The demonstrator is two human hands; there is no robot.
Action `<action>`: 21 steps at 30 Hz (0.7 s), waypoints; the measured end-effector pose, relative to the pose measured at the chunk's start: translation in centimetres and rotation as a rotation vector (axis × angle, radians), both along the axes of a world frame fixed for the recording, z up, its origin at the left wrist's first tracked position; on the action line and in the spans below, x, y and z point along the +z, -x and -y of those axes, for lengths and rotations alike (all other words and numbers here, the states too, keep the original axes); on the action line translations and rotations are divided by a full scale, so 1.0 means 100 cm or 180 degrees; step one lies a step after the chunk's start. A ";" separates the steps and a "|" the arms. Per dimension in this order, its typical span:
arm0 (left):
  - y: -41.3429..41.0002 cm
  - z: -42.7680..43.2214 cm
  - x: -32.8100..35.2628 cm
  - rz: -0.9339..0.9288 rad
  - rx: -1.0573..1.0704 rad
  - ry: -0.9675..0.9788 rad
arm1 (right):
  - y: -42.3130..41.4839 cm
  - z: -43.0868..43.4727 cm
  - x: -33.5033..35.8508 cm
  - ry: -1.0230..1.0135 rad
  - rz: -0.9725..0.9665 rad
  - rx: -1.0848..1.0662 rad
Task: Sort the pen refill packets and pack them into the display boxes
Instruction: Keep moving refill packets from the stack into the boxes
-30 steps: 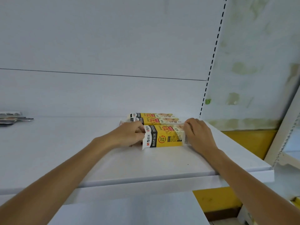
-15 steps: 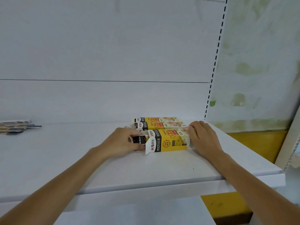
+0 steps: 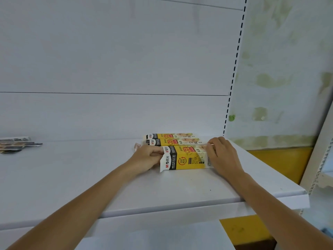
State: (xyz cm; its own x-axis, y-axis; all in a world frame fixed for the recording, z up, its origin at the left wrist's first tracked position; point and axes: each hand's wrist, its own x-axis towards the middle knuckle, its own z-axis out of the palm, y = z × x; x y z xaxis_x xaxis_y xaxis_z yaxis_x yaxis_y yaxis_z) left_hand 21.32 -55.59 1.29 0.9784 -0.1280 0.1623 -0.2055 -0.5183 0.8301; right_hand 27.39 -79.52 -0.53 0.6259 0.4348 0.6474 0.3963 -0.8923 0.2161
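Look: left hand and right hand clamp the front display box end to end; its flap gapes, and a hard squeeze could buckle it.

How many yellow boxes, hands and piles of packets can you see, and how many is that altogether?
Yellow boxes: 3 (front box, middle box, back box)
Hands: 2 (left hand, right hand)
Pile of packets: 1
Total: 6
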 end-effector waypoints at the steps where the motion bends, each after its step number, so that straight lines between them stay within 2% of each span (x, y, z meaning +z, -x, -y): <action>1: 0.001 -0.002 0.000 -0.0209 -0.0106 0.0203 | 0.001 0.001 0.000 0.0087 0.0065 -0.0054; 3: 0.000 -0.008 -0.004 -0.0317 0.0044 0.0583 | 0.000 0.002 -0.001 0.0244 0.0136 -0.0055; 5: -0.002 -0.010 -0.006 -0.0054 0.0516 0.0752 | -0.001 0.003 -0.001 0.0266 0.0194 -0.0022; 7: -0.003 -0.007 -0.007 0.0305 0.0722 0.0299 | -0.002 0.003 -0.001 0.0270 0.0255 0.0004; 10: -0.001 0.002 -0.007 0.0564 0.0416 -0.0496 | -0.002 0.001 0.001 0.0200 0.0287 -0.0033; 12: 0.003 0.004 -0.007 0.0589 0.0303 -0.0663 | -0.002 0.000 -0.001 0.0101 0.0310 -0.0005; 15: 0.005 0.002 -0.006 0.0621 0.0283 -0.0472 | -0.009 0.003 -0.005 0.0128 0.0373 0.0013; 17: 0.009 0.002 -0.006 0.0759 0.0388 -0.0412 | -0.011 0.001 -0.007 -0.0214 0.0204 -0.0064; 19: 0.010 0.002 -0.007 0.1000 0.0483 -0.0558 | -0.005 -0.003 -0.003 -0.0936 -0.0100 -0.0230; 21: 0.011 0.002 -0.006 0.1228 0.0479 -0.0773 | 0.006 -0.006 0.003 -0.1275 -0.0212 -0.0212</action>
